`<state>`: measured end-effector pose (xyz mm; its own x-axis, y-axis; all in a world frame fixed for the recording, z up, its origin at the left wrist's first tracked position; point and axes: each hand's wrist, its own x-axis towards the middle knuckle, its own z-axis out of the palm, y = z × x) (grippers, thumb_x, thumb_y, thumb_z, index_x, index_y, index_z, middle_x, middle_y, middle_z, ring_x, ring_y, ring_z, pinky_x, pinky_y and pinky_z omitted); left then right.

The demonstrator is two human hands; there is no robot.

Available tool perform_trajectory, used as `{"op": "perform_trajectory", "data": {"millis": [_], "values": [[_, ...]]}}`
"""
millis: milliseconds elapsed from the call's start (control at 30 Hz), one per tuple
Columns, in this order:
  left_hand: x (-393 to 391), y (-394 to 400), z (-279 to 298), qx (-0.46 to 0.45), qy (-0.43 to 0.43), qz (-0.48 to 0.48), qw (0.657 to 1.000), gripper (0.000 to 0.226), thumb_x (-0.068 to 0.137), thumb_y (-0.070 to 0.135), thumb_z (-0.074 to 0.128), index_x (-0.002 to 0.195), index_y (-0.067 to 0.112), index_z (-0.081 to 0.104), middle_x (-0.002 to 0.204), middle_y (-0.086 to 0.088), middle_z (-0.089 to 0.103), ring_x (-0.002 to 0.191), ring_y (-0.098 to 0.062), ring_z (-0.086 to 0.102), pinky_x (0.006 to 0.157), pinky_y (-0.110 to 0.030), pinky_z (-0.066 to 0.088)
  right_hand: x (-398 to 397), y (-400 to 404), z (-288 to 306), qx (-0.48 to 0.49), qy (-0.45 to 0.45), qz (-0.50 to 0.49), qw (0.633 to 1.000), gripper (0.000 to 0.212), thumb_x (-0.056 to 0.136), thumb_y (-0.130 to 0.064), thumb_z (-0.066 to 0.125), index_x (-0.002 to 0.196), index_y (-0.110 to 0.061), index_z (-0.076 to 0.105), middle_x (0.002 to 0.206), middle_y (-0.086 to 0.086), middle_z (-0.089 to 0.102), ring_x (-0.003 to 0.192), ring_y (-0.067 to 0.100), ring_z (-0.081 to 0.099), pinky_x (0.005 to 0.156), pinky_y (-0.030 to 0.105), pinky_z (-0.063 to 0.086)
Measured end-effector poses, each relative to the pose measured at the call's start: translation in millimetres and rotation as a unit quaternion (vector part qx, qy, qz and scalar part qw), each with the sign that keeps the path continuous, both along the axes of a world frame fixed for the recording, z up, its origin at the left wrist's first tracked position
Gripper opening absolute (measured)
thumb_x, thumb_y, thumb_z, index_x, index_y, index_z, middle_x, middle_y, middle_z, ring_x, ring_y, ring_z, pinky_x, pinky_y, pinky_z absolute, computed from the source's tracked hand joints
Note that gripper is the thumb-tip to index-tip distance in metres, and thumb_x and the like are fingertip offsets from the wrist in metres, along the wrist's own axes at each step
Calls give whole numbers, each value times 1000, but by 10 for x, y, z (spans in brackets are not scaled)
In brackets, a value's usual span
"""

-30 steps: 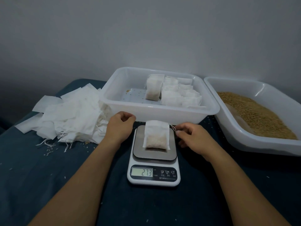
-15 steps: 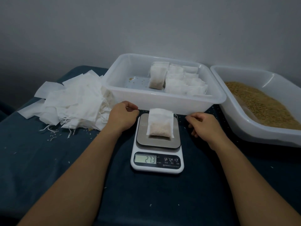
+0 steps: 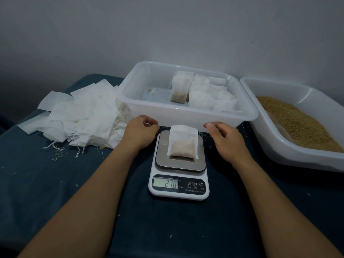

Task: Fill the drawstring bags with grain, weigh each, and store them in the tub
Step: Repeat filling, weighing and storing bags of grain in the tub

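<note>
A small white drawstring bag [image 3: 183,142], its lower half filled with grain, lies on the steel plate of a white kitchen scale [image 3: 178,187]. The display reads 27.0. My left hand [image 3: 139,133] rests just left of the scale with its fingers curled in and nothing in them. My right hand [image 3: 225,138] hovers just right of the bag's top corner, fingers loosely bent and apart, not touching the bag. Behind the scale stands a white storage tub [image 3: 186,116] with several filled bags [image 3: 204,95] stacked in its right half.
A second white tub [image 3: 264,131] at the right holds loose brown grain [image 3: 297,123]. A heap of empty white bags [image 3: 83,112] with trailing strings lies at the left on the dark blue cloth. Stray grains dot the cloth. A grey wall stands behind.
My right hand let go of the bag's drawstring and pulled slightly away to the right. The scale reading dropped from 27.3 to 27.0. The left hand stayed put.
</note>
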<state>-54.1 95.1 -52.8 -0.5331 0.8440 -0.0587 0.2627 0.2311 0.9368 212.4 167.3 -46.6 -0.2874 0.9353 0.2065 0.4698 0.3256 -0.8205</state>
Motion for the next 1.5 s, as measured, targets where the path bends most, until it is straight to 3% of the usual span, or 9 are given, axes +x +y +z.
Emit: {"op": "perform_trajectory", "data": {"millis": [233, 400, 600, 700, 800, 933, 1067, 1267, 1500], "values": [[86, -76, 117, 21, 24, 13, 999, 7, 89, 35, 75, 87, 28, 72, 79, 6, 72, 75, -17, 69, 80, -36, 60, -298, 30, 158, -4, -46, 87, 995, 30, 106, -51, 53, 111, -37, 78, 107, -31, 73, 105, -14, 62, 86, 7, 44], [166, -168, 265, 57, 90, 33, 994, 28, 93, 43, 70, 74, 23, 73, 61, 12, 66, 60, -2, 62, 66, -27, 47, -379, -56, 228, 17, -51, 120, 991, 10, 96, -35, 74, 87, -30, 76, 55, -17, 51, 52, 3, 46, 57, 14, 41], [380, -368, 479, 300, 219, 62, 926, 31, 102, 40, 59, 78, 21, 65, 69, 11, 64, 69, -10, 63, 60, -16, 44, -308, -339, 580, 145, -13, 159, 976, 5, 92, -27, 80, 88, -25, 79, 51, -9, 40, 49, 6, 38, 56, 13, 35], [525, -462, 591, 406, 129, 0, 905, 17, 101, 41, 59, 109, 26, 63, 101, 16, 69, 97, -8, 68, 78, -13, 50, -249, -422, 877, 193, 37, 162, 967, 5, 93, -25, 81, 89, -21, 79, 55, 1, 42, 51, 8, 37, 55, 16, 36], [686, -498, 615, 362, -22, -136, 922, 47, 93, 52, 65, 135, 34, 53, 127, 11, 66, 121, -17, 67, 95, -29, 57, -193, -417, 1163, 221, 71, 161, 959, 5, 93, -25, 79, 88, -25, 78, 55, -6, 41, 50, 6, 37, 55, 15, 34], [923, -412, 707, 199, -294, -256, 899, 70, 80, 44, 80, 140, 20, 54, 124, -10, 72, 113, -29, 72, 91, -39, 60, -127, -310, 1433, 250, 96, 152, 951, 8, 94, -26, 77, 91, -33, 76, 56, -15, 45, 51, 6, 37, 54, 14, 33], [1115, -206, 851, 187, -401, -270, 855, 52, 81, 32, 82, 124, 9, 65, 102, -10, 76, 94, -22, 75, 80, -30, 61, -14, -173, 1522, 265, 128, 112, 949, 12, 90, -32, 78, 85, -43, 75, 68, -10, 49, 59, 7, 41, 58, 17, 37], [1278, 237, 1139, 191, -227, -250, 922, 24, 89, 20, 82, 111, 21, 74, 94, 0, 75, 87, -12, 70, 77, -24, 57, 459, 157, 1564, 134, 140, 109, 975, 22, 87, -54, 70, 95, -35, 78, 122, -12, 70, 110, 14, 69, 94, 40, 59], [1562, 714, 1450, 135, 46, -288, 947, 15, 85, 30, 83, 97, 26, 74, 75, 8, 69, 63, -3, 59, 60, -22, 50, 860, 445, 1353, 34, 175, 74, 981, 38, 94, -56, 62, 99, -24, 82, 98, 8, 80, 96, 28, 76, 85, 49, 63]]}}
